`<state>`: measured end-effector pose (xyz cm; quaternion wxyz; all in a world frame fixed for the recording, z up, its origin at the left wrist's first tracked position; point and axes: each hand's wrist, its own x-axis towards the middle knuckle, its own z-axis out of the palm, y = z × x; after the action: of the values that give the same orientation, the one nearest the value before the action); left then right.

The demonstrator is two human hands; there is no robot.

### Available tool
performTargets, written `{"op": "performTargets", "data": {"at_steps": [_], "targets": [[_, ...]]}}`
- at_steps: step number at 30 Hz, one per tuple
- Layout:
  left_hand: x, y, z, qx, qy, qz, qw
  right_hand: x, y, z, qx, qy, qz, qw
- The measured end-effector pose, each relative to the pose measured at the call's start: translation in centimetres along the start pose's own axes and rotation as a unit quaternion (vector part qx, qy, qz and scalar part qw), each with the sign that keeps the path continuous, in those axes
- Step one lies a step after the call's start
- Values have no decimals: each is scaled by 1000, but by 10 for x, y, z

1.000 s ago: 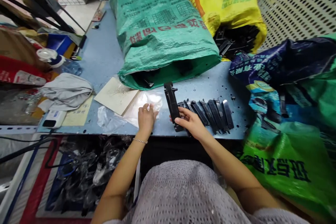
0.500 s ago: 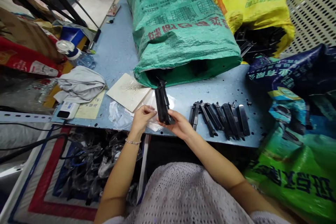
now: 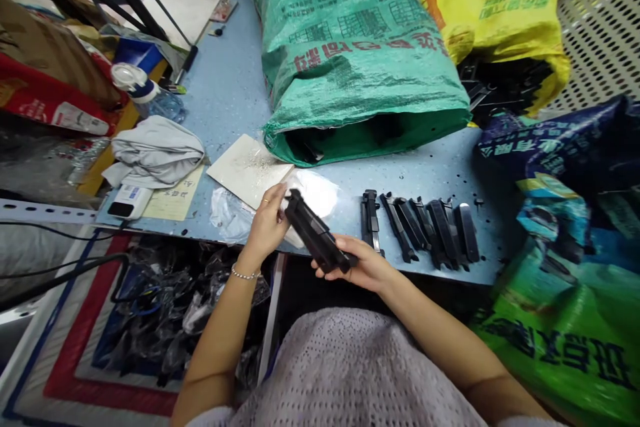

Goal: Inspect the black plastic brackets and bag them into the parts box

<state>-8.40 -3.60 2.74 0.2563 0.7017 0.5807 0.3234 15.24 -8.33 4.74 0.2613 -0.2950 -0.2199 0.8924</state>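
Observation:
A long black plastic part [image 3: 317, 230] slants between my hands above the near edge of the blue bench. My right hand [image 3: 357, 263] is wrapped round its lower end, with fingers underneath. At the upper end, my left hand [image 3: 269, 220] has thumb and fingers closed against the part; the fingertips are partly hidden. To the right lies a row of several similar black parts [image 3: 440, 230] on the bench. Behind my hands, the green woven sack [image 3: 365, 87] lies with its mouth facing me, and dark pieces show inside.
Clear plastic film [image 3: 230, 213] and a pale square board [image 3: 250, 170] lie on the left. Farther left are a grey cloth [image 3: 157, 150] and a water bottle [image 3: 150, 93]. A yellow sack [image 3: 500, 7] and a green bag [image 3: 555, 327] flank the right. Below sits a bin of film-wrapped pieces [image 3: 170, 313].
The black part has come away from the sack's mouth toward me and tipped to a slant. My right hand moved nearer and right; my left hand now meets the part's upper end.

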Motion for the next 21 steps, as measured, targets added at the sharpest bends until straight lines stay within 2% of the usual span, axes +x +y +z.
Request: {"op": "performTargets", "data": {"at_steps": [2, 5, 7, 9, 10, 12, 14, 15, 16, 17, 18, 19, 20, 21], "targets": [[-10, 6, -3, 11, -8, 33, 999, 5, 5, -3, 31, -1, 40, 999], [-31, 20, 0, 33, -53, 123, 990, 24, 8, -5, 28, 46, -5, 999], [-47, 32, 4, 19, -110, 165, 980, 34, 8, -1, -45, 110, -73, 990], [-63, 44, 6, -3, -145, 168, 975, 36, 10, 8, -175, 162, -150, 960], [-72, 50, 4, -7, -142, 163, 976, 33, 11, 14, -241, 158, -173, 942], [-93, 59, -9, 5, -104, 165, 981, 21, 14, 26, -337, 74, -173, 922], [-119, 59, -35, 41, -49, 152, 986, 3, 11, 33, -384, -42, -139, 912], [-133, 53, -53, 61, -25, 122, 990, -8, 7, 33, -410, -67, -130, 900], [-148, 42, -72, 80, -9, 80, 994, -18, 2, 30, -454, -49, -132, 880], [-161, 25, -91, 97, 2, 20, 995, -29, -6, 25, -516, 12, -139, 845], [-174, 3, -109, 113, -4, -44, 993, -38, -13, 17, -586, 107, -137, 791], [-185, -24, -125, 128, -23, -102, 986, -45, -20, 7, -652, 208, -119, 719], [-194, -52, -138, 146, -39, -159, 976, -50, -26, -3, -705, 290, -83, 642], [-200, -82, -147, 173, -38, -214, 961, -54, -31, -13, -742, 339, -37, 577]]}}
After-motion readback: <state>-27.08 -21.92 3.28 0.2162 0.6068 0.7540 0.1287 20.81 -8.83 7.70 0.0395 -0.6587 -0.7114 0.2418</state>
